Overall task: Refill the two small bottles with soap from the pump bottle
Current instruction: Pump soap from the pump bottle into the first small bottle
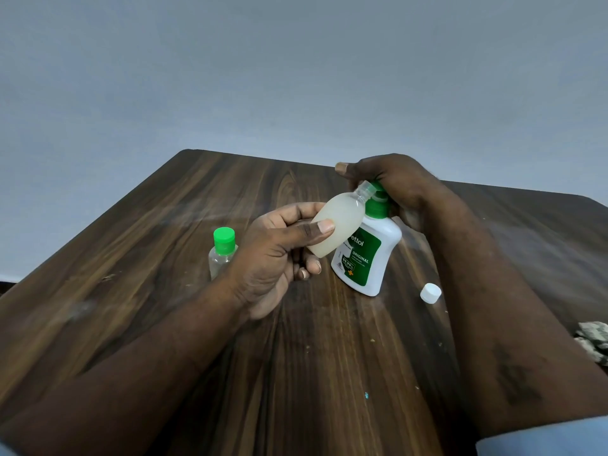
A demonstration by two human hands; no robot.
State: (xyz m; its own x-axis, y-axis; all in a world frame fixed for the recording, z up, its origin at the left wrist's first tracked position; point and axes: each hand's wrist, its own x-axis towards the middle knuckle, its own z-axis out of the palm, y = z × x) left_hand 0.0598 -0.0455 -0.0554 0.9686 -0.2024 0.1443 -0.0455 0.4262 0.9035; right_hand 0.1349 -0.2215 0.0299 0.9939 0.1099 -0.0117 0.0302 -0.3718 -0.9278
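Wooden table point(164, 245) carries one white pump bottle point(368, 255) with a green pump. Two small bottles show. The uncapped bottle point(339, 222), cloudy with soap, tilts in front of the pump bottle with its mouth at the nozzle, gripped between the thumb and curled fingers of the left hand point(276, 255). The capped bottle point(222, 255), clear with a green top, stands left of the pump bottle, partly behind that hand. The right hand point(394, 182) curls over the pump head. One white cap point(430, 293) lies right of the pump bottle, and one crumpled cloth point(594, 337) lies farther right.
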